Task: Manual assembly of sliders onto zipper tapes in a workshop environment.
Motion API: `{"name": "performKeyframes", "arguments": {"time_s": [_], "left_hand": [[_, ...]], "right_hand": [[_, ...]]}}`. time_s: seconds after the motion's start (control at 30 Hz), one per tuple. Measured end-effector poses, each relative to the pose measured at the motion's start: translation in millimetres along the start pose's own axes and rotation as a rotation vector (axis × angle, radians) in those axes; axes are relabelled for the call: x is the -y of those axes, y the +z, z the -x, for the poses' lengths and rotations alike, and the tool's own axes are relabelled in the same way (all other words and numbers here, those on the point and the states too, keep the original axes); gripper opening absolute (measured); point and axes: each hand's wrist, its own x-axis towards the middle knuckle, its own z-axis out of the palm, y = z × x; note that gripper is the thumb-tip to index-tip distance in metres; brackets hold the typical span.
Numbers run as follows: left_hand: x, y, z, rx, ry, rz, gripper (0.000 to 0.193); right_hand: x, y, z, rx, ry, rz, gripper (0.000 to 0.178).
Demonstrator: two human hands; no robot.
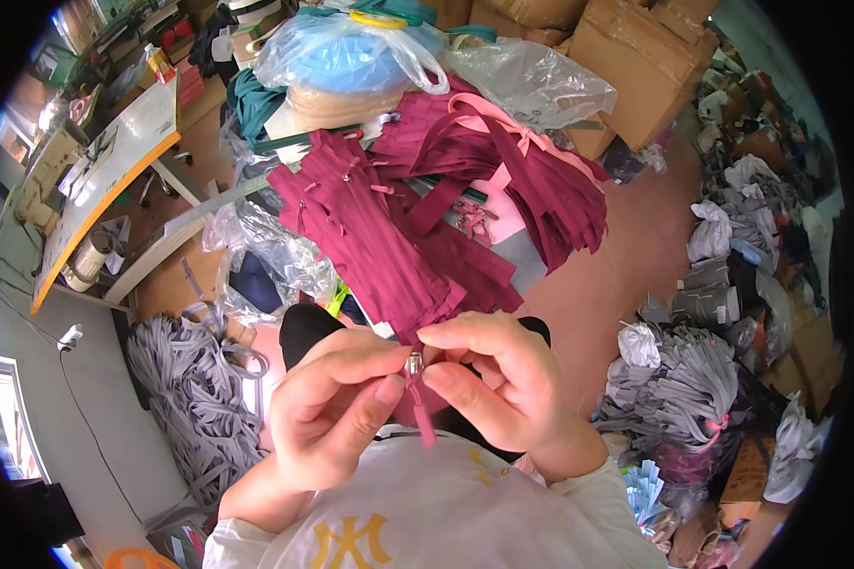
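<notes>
In front of my chest a small silvery zipper slider [414, 364] with a dangling pink pull [424, 417] sits between my two hands. From the left, the thumb and fingertips of my left hand [327, 412] pinch at it. My right hand [503, 379] closes on its other side with thumb and index finger. The tape ends there are mostly covered by my fingers. Just beyond lies a layered stack of burgundy zipper tapes [380, 247], several with sliders on top. A tied burgundy bundle [555, 204] curves away to its right, near a little heap of pink sliders [474, 220].
Clear plastic bags [337, 57] with blue contents stand behind the tapes. Grey strips [194, 408] pile up on the floor at left, and more grey bundles [683, 379] at right. Cardboard boxes [636, 71] stand far right; a white table [123, 152] is far left.
</notes>
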Motion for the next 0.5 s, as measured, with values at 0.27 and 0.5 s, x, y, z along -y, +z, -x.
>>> {"name": "performKeyframes", "arguments": {"time_s": [0.27,0.5], "left_hand": [[3.1,-1.0,2.9,-0.013,-0.090,0.142,0.026],[-5.2,8.2,7.6,-0.128,-0.182,0.261,0.031]], "right_hand": [[-2.6,-9.2,-11.5,0.145,-0.152,0.227,0.019],[-8.1,-11.2,-11.8,0.152,-0.251,0.303,0.017]]}}
